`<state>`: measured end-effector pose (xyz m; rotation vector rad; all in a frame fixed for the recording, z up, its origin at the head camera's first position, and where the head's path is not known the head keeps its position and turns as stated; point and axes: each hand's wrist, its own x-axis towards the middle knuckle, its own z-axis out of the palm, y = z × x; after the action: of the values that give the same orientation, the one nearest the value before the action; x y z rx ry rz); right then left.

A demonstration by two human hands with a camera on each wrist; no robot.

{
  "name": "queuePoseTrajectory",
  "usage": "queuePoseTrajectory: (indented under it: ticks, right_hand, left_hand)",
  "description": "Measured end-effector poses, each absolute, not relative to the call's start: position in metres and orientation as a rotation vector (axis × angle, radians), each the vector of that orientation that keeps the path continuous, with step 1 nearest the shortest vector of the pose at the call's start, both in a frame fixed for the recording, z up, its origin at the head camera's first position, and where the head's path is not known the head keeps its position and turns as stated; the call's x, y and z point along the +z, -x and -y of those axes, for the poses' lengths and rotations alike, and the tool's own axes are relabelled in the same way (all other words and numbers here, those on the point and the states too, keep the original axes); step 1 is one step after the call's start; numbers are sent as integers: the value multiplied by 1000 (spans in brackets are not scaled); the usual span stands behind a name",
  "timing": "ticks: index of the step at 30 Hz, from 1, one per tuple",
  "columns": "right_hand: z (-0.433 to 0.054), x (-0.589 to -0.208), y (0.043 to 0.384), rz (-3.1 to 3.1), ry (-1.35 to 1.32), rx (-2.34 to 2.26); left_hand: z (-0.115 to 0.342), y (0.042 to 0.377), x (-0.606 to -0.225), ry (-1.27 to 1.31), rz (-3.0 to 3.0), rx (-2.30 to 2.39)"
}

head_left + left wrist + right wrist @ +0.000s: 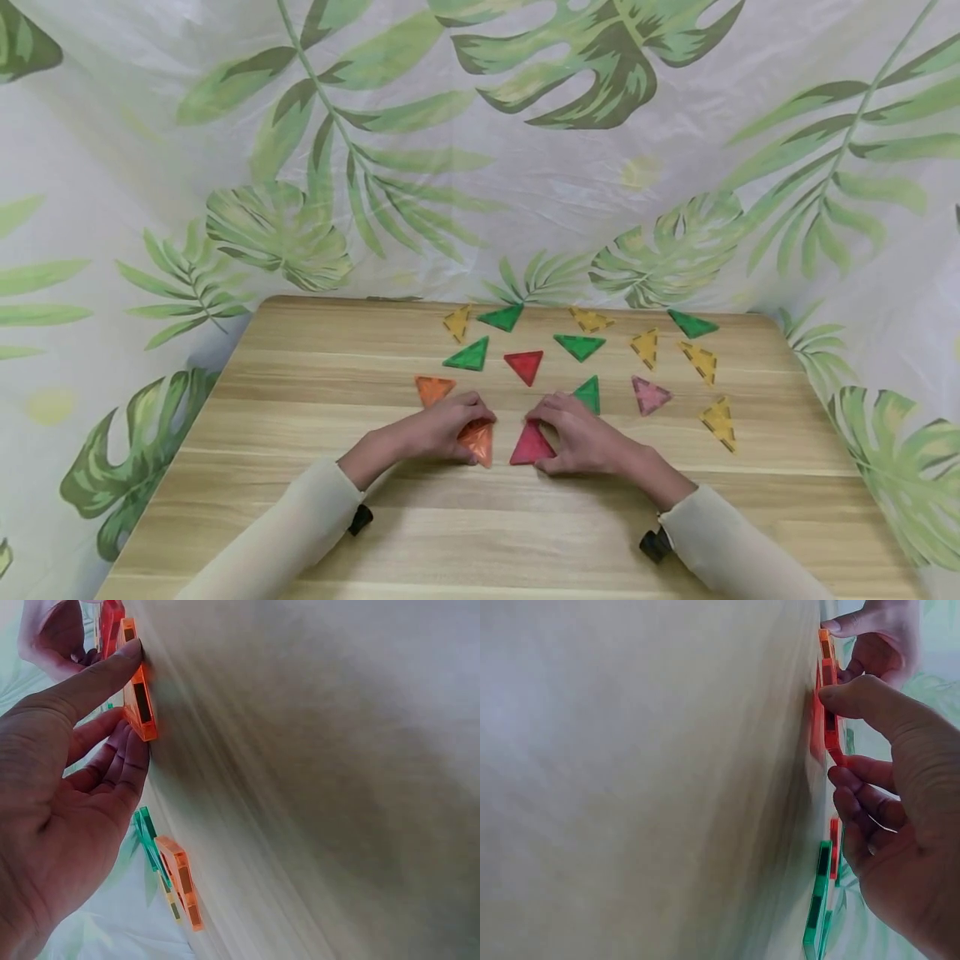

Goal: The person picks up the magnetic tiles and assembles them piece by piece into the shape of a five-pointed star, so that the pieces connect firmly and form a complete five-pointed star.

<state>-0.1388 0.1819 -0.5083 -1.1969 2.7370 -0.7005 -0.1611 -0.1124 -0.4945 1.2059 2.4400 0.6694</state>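
My left hand (453, 425) pinches an orange triangular magnetic tile (478, 443) between thumb and fingers, low over the table (450, 542). In the left wrist view the thumb lies along the edge of that orange tile (140, 697). To its right, my right hand (581, 437) grips a red triangular magnetic tile (529, 447), thumb on the near edge and fingers on the far one. The right wrist view shows this red tile (829, 712) edge-on, close to the tabletop. A narrow gap separates the two held tiles.
Behind the hands lie several loose triangular tiles: an orange one (432, 388), a red one (524, 365), a pink one (649, 395), several green ones (468, 355) and several yellow ones (718, 423). A leaf-patterned cloth (420, 167) hangs past the table's back edge.
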Motion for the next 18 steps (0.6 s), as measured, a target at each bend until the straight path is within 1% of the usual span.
queuePoseTrajectory:
  ticks: [7,13,18]
  right_hand:
    - [-179,-511,121,-2597,1122,-838]
    - [-175,-511,113,-2560,1114,-873]
    - [-172,-513,112,-2553,1112,-875]
  left_hand:
    - [119,145,-492,-1191,-2371,687]
    - [123,140,-493,-1204,-2371,714]
    - [124,139,-496,-1159,-2391,718]
